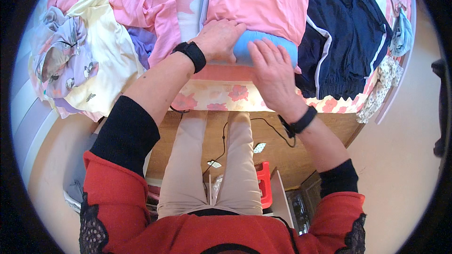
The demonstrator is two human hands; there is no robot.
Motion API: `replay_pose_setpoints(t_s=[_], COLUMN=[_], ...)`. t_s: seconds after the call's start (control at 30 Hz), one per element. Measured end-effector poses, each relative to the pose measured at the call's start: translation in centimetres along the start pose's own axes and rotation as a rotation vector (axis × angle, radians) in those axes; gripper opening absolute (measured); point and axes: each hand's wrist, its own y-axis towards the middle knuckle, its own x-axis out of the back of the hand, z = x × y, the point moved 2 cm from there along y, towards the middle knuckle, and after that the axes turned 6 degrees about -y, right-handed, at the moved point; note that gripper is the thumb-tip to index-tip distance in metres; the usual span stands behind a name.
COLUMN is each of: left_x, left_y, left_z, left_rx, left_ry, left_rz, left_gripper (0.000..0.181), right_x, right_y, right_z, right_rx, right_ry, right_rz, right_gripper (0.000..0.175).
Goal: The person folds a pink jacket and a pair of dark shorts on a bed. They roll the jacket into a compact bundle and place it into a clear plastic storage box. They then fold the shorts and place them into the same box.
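Observation:
A pink garment lies flat before me on the bed, with a rolled blue fabric at its near end. My left hand rests on the roll's left end, thumb towards me and fingers over the pink cloth. On the roll's right part lies my right hand, its fingers extended and close together. Whether either hand grips the fabric is unclear. Dark navy shorts or trousers with white piping lie just right of the pink garment.
On the left lie a cream shirt, a lavender printed garment, a pink shirt and purple cloth. A floral sheet covers the bed's near edge. Below are a black cable and a red plastic object.

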Motion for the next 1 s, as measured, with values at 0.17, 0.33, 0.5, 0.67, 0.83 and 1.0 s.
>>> replay_pose_setpoints(t_s=[0.17, 0.33, 0.5, 0.67, 0.83, 1.0], left_x=[0.1, 0.0, -1.2, -4.1, -6.1, -5.8], left_y=[-0.2, -0.7, -3.6, -8.5, -10.9, -10.9], left_z=[0.2, -0.3, -0.6, -0.6, 0.9, 3.8], left_rx=[-0.026, -0.007, 0.018, 0.059, 0.120, 0.217], left_ry=[0.033, 0.006, 0.008, -0.093, -0.404, -0.762], left_rz=[-0.028, -0.069, 0.003, 0.085, 0.217, 0.158], left_gripper=[0.076, 0.066, 0.061, 0.072, 0.080, 0.054], right_x=[-3.7, -4.4, -4.5, -5.5, -5.6, -5.6], right_y=[1.4, 1.7, 0.7, -2.4, -4.3, -3.8], right_z=[-0.6, -0.3, 2.0, 6.0, 8.1, 8.2], right_rx=[-0.007, -0.043, 0.016, 0.012, -0.012, -0.051], right_ry=[-0.171, -0.226, -0.203, -0.144, -0.017, 0.024], right_rz=[-0.005, -0.001, 0.053, 0.117, 0.347, 0.445], right_gripper=[0.067, 0.071, 0.061, 0.058, 0.073, 0.074])
